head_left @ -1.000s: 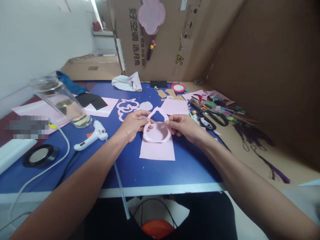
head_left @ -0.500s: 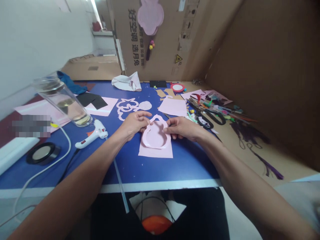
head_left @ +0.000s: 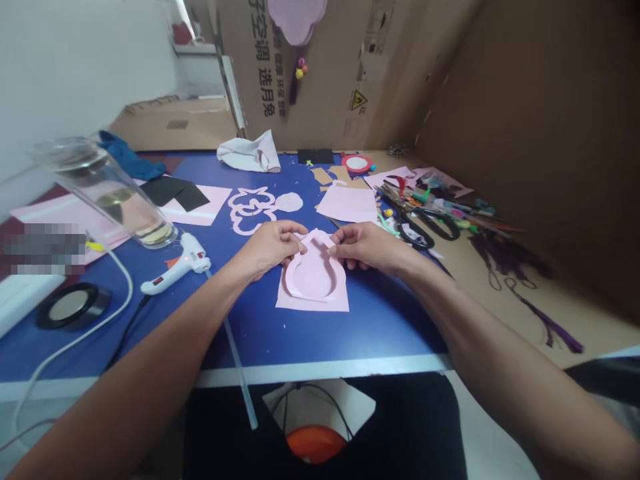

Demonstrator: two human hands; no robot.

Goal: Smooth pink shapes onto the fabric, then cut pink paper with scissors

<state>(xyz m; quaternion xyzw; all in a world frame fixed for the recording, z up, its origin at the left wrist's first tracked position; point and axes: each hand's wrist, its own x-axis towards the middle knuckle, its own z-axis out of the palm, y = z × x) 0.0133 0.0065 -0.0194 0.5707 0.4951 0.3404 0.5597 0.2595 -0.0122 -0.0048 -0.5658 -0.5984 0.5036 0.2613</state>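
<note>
A pink gourd-shaped paper frame with a raised rim lies over a flat pink paper sheet on the blue table. My left hand pinches the upper left of the frame between thumb and fingers. On the opposite side, my right hand grips its upper right edge the same way. The fingertips of both hands partly cover the frame's narrow top. Left of my left hand lies a white glue gun, with a clear glue stick hanging over the table edge behind my forearm.
At left stand a glass of water and a roll of black tape beside a white cable. Cut-out pink paper outlines lie ahead. To the right are black scissors, a pink paper piece and purple tassels.
Both hands have moved slightly up toward the frame's narrow top, still holding it. The frame's top now sits lower and closer to the sheet. The camera view has shifted a little.
</note>
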